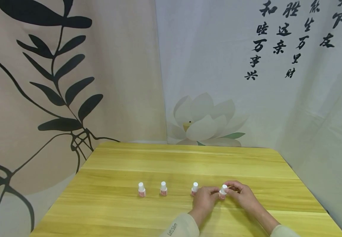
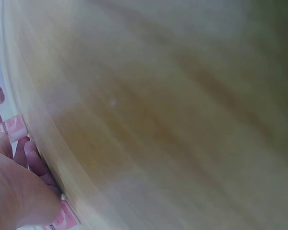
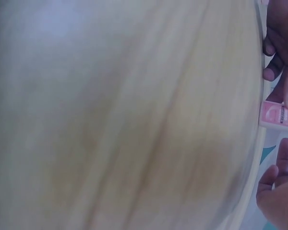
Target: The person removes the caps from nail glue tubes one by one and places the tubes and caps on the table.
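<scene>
A small white bottle (image 1: pixel 223 194) with a pink label stands at the right end of a row on the table, tilted a little. My left hand (image 1: pixel 204 199) pinches its lower body between thumb and fingers, seen also in the right wrist view, where the label of the bottle (image 3: pixel 274 115) faces the camera. My right hand (image 1: pixel 245 196) holds the white cap (image 1: pixel 224 186) with thumb and forefinger; its other fingers are held off the bottle. Just left of my left hand stands a second bottle (image 1: pixel 194 188), its lower part partly hidden.
Two more capped bottles, one bottle (image 1: pixel 142 190) and another bottle (image 1: pixel 163 189), stand upright further left. The wooden table (image 1: pixel 173 164) reaches back to hanging cloths, a lotus-printed cloth (image 1: pixel 212 115) and a leaf-printed cloth (image 1: pixel 123 82).
</scene>
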`<move>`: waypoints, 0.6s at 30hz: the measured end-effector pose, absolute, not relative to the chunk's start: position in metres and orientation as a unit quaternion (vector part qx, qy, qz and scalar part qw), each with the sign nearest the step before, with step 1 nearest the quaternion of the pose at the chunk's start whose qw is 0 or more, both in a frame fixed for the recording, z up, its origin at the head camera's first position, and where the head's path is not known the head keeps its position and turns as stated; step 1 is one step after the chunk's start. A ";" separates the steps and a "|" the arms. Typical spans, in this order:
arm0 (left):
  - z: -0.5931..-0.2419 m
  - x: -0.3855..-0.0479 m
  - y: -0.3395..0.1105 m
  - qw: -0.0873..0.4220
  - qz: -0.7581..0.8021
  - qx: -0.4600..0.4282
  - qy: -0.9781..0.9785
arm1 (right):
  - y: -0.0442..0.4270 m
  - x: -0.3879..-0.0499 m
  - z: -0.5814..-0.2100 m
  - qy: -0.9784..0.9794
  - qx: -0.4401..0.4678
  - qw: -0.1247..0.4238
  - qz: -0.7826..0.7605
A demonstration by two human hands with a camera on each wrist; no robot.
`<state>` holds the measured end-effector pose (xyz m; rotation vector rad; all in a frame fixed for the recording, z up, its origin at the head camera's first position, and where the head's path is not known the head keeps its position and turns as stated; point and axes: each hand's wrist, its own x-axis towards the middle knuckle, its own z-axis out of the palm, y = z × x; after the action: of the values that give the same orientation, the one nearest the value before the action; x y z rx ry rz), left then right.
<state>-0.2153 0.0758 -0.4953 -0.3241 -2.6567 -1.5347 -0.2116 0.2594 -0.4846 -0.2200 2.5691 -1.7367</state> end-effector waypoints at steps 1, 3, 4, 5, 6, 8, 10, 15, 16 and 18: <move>-0.495 -0.216 0.076 0.030 -0.496 -0.107 -0.861 | 0.259 -0.211 -0.484 0.826 -0.073 0.017 -0.559; -0.495 -0.216 0.076 0.032 -0.492 -0.110 -0.863 | 0.259 -0.211 -0.483 0.825 -0.076 0.018 -0.559; -0.495 -0.216 0.076 0.033 -0.492 -0.110 -0.863 | 0.259 -0.211 -0.483 0.825 -0.076 0.017 -0.560; -0.495 -0.216 0.076 0.032 -0.493 -0.109 -0.863 | 0.259 -0.211 -0.483 0.824 -0.078 0.017 -0.561; -0.495 -0.216 0.076 0.031 -0.495 -0.110 -0.862 | 0.259 -0.211 -0.483 0.824 -0.075 0.016 -0.561; -0.494 -0.215 0.076 0.029 -0.496 -0.109 -0.861 | 0.258 -0.211 -0.483 0.826 -0.060 0.016 -0.560; -0.494 -0.215 0.076 0.026 -0.496 -0.110 -0.861 | 0.257 -0.211 -0.482 0.827 -0.044 0.016 -0.560; -0.494 -0.215 0.075 0.027 -0.493 -0.113 -0.862 | 0.257 -0.212 -0.484 0.827 -0.035 0.012 -0.562; -0.494 -0.215 0.075 0.028 -0.492 -0.113 -0.863 | 0.258 -0.212 -0.485 0.826 -0.038 0.011 -0.562; -0.493 -0.215 0.075 0.030 -0.492 -0.114 -0.863 | 0.258 -0.213 -0.485 0.825 -0.044 0.011 -0.563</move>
<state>-0.2146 0.0746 -0.4934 -0.3528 -2.6596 -1.5155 -0.2129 0.2582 -0.4850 -0.1375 2.5747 -1.7551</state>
